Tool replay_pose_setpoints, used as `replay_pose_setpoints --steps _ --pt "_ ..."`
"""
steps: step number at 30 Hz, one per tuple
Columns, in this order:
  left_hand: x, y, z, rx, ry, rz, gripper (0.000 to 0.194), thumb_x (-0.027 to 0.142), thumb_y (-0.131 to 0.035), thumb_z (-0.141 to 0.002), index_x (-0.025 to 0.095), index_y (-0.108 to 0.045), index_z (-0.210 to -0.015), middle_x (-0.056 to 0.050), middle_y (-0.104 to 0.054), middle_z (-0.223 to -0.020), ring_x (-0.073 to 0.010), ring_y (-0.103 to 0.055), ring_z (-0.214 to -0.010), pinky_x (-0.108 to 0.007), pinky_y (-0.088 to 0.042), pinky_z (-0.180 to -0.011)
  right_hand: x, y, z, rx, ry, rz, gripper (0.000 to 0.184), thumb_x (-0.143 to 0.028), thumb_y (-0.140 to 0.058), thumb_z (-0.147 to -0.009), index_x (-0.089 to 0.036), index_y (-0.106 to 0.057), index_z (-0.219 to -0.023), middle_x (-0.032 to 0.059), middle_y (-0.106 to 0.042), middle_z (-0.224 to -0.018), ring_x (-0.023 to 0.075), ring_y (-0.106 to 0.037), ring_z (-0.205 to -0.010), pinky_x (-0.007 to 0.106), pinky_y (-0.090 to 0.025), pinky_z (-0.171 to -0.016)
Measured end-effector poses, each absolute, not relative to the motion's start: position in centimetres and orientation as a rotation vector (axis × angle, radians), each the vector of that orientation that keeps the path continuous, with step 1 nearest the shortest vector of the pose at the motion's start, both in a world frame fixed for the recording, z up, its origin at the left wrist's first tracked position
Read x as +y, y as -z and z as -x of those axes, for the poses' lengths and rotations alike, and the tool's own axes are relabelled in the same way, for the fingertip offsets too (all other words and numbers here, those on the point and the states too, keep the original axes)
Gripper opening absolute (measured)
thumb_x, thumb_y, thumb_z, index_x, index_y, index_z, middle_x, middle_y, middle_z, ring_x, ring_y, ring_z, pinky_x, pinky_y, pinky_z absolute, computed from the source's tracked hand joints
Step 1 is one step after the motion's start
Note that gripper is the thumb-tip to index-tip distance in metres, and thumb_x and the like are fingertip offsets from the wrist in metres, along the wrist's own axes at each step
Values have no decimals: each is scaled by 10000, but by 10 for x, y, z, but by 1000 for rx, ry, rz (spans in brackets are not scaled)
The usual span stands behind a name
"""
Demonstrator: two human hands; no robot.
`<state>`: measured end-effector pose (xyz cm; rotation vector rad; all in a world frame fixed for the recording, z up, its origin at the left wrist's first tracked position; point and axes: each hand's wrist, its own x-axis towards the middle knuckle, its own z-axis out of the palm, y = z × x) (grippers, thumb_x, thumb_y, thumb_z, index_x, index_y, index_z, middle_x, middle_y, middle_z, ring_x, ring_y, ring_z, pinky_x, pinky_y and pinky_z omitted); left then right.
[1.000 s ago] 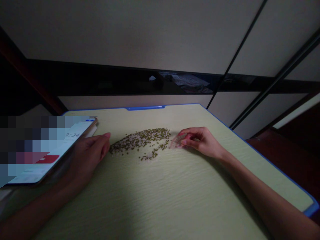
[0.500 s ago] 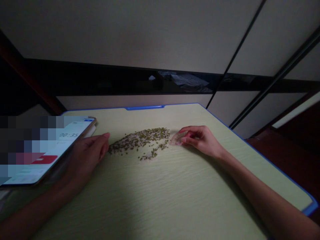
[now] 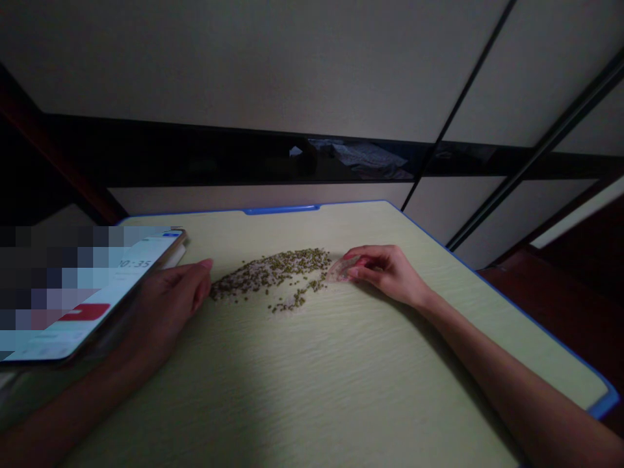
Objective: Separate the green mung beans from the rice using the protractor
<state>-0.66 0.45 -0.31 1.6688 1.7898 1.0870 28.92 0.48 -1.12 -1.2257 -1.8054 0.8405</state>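
A long heap of small green beans [image 3: 292,262], which look like mung beans, lies mixed with pale rice-like grains on the table. A smaller scatter [image 3: 291,302] of the same mix lies just in front. My right hand [image 3: 385,273] pinches a clear, curved plastic protractor [image 3: 336,270] between thumb and fingers, its rounded edge at the heap's right end. Part of the protractor is hidden by the fingers. My left hand [image 3: 175,292] rests at the heap's left end, fingers curled in and thumb on top, with nothing visible in it.
The pale table [image 3: 312,383] has a blue rim and a blue handle [image 3: 283,209] at its far edge. A phone [image 3: 92,312] showing a timer leans at the left, close behind my left hand. A cabinet [image 3: 244,71] stands just beyond the table.
My right hand has shifted slightly left with the protractor, bringing its edge up to the heap. My left hand has stayed in place.
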Motion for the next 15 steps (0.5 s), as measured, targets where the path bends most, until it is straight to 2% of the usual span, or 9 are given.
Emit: replay_pose_setpoints --steps 8,15 --pt "5 5 7 1707 -1144 -1588 432 415 -423 -743 210 -355 -369 62 -336 -342 -110 -331 -387 -271 -264 -471 3 8 -294 -1839 -911 1170 212 -223 -620 -689 -108 -649 -866 66 -677 -738 147 -610 -624 257 -464 -576" --pt "5 4 6 1758 -1136 -1661 445 431 -389 -752 217 -330 -367 60 -327 -343 -109 -335 -377 -264 -284 -457 1 8 -290 -1825 -934 1189 221 -205 -622 -678 -101 -646 -871 62 -669 -699 144 -602 -592 245 -455 -539"
